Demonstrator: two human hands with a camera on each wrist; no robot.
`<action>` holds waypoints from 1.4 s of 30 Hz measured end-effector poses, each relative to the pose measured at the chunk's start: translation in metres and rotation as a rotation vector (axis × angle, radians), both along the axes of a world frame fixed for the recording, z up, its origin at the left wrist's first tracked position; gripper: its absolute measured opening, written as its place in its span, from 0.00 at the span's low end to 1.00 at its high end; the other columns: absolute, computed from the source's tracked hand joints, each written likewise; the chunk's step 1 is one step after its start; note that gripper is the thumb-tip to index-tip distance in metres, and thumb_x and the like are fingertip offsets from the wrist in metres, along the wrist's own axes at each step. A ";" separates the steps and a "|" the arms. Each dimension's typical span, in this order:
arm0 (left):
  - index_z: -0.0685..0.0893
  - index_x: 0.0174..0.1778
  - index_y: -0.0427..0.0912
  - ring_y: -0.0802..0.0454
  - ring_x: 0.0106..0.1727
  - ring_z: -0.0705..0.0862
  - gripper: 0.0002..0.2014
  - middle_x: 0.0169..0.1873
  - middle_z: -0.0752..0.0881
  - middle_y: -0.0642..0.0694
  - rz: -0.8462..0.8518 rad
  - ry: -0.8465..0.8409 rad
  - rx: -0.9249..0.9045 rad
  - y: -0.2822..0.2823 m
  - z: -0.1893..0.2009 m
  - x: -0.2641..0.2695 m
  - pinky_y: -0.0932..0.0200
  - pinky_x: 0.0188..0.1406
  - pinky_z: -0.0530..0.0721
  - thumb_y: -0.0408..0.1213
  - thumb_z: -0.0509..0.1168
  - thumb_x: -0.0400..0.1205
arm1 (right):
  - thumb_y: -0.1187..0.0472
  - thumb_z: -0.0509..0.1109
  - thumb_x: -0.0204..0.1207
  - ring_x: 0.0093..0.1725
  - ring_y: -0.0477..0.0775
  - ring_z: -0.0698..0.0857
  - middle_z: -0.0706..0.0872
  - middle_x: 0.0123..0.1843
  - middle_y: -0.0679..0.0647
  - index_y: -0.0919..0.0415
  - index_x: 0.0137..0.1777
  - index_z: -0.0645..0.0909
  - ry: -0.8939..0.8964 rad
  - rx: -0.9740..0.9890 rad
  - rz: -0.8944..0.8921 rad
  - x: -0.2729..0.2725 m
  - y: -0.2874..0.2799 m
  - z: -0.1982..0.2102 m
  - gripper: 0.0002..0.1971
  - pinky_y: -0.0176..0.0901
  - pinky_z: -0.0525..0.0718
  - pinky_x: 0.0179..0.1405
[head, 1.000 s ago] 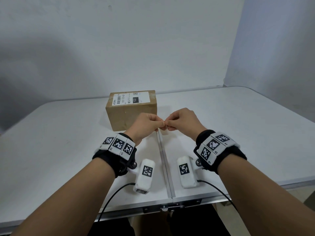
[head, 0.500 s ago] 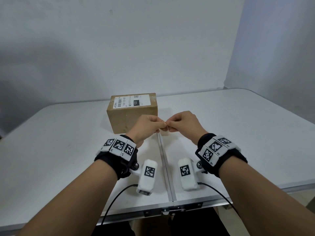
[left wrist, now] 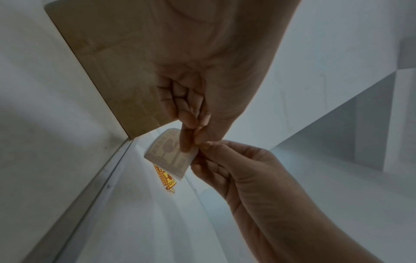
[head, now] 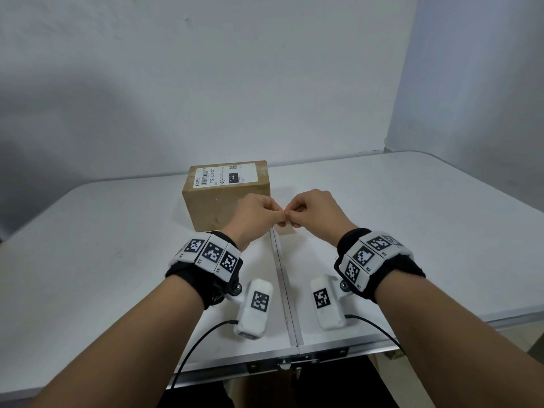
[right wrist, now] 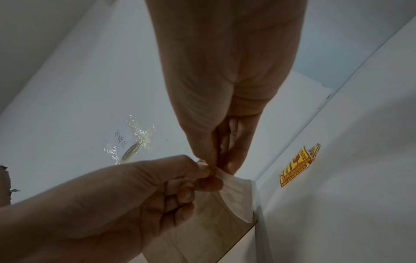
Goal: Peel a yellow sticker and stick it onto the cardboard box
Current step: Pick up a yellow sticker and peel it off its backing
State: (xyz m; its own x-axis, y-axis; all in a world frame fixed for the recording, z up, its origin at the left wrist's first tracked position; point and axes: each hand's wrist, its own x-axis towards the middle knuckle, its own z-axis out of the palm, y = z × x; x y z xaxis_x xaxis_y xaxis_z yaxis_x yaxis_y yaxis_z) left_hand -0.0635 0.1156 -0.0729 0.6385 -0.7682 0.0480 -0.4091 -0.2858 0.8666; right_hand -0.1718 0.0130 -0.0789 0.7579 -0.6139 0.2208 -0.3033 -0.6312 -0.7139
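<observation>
A yellow sticker on its white backing (left wrist: 166, 153) hangs between my hands above the table seam, its pale back side towards the wrist cameras. My left hand (head: 281, 219) pinches its upper edge with thumb and forefinger (left wrist: 186, 142). Right beside it, touching, my right hand (head: 291, 220) pinches the same edge. In the right wrist view the sheet (right wrist: 236, 195) curls below both pinches. I cannot tell whether sticker and backing have parted. The cardboard box (head: 226, 198), with a white shipping label on top, stands just behind my left hand.
A second yellow sticker (right wrist: 297, 165) lies flat on the white table (head: 88, 260), under the hands near the centre seam (head: 282, 284). A crumpled piece of clear tape with a paper note (right wrist: 128, 142) lies on the table. White walls rise behind and to the right.
Both hands stay pinched together on the sticker at the same spot in front of the box. Only the head view has shifted slightly.
</observation>
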 end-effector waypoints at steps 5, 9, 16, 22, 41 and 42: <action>0.90 0.37 0.36 0.56 0.39 0.80 0.06 0.40 0.93 0.41 -0.002 0.045 -0.012 -0.002 -0.004 0.000 0.63 0.42 0.78 0.34 0.70 0.72 | 0.63 0.68 0.68 0.39 0.53 0.90 0.92 0.35 0.56 0.58 0.38 0.90 -0.006 0.008 -0.012 -0.001 0.000 -0.003 0.08 0.49 0.89 0.40; 0.89 0.44 0.28 0.65 0.29 0.81 0.09 0.35 0.91 0.44 -0.052 0.177 -0.076 0.000 -0.005 0.000 0.69 0.37 0.77 0.31 0.70 0.74 | 0.64 0.69 0.70 0.40 0.54 0.92 0.93 0.37 0.58 0.62 0.38 0.90 -0.114 0.154 -0.032 -0.001 -0.004 -0.009 0.08 0.50 0.92 0.46; 0.88 0.46 0.29 0.70 0.23 0.78 0.10 0.34 0.89 0.45 -0.091 0.188 -0.077 0.001 -0.003 0.003 0.78 0.27 0.76 0.33 0.71 0.76 | 0.62 0.74 0.75 0.42 0.51 0.89 0.91 0.41 0.59 0.73 0.47 0.89 -0.240 0.606 0.057 -0.002 -0.010 -0.016 0.12 0.44 0.89 0.55; 0.88 0.48 0.31 0.70 0.25 0.79 0.10 0.36 0.90 0.46 -0.113 0.206 -0.054 0.001 -0.005 0.006 0.77 0.31 0.78 0.34 0.70 0.76 | 0.65 0.74 0.75 0.40 0.50 0.89 0.90 0.40 0.58 0.72 0.48 0.88 -0.230 0.594 0.059 -0.004 -0.012 -0.016 0.09 0.37 0.89 0.48; 0.85 0.39 0.46 0.57 0.32 0.80 0.03 0.43 0.91 0.47 -0.163 0.372 0.032 0.003 -0.009 0.010 0.62 0.46 0.80 0.37 0.68 0.78 | 0.71 0.66 0.77 0.34 0.54 0.85 0.85 0.36 0.59 0.68 0.39 0.82 -0.298 0.816 -0.005 -0.007 -0.007 -0.014 0.06 0.39 0.89 0.47; 0.85 0.41 0.45 0.56 0.34 0.80 0.04 0.43 0.91 0.47 -0.155 0.368 0.023 0.002 -0.009 0.010 0.61 0.47 0.81 0.40 0.67 0.80 | 0.71 0.66 0.77 0.34 0.53 0.85 0.84 0.36 0.58 0.67 0.38 0.81 -0.302 0.812 -0.008 -0.007 -0.007 -0.013 0.06 0.39 0.89 0.46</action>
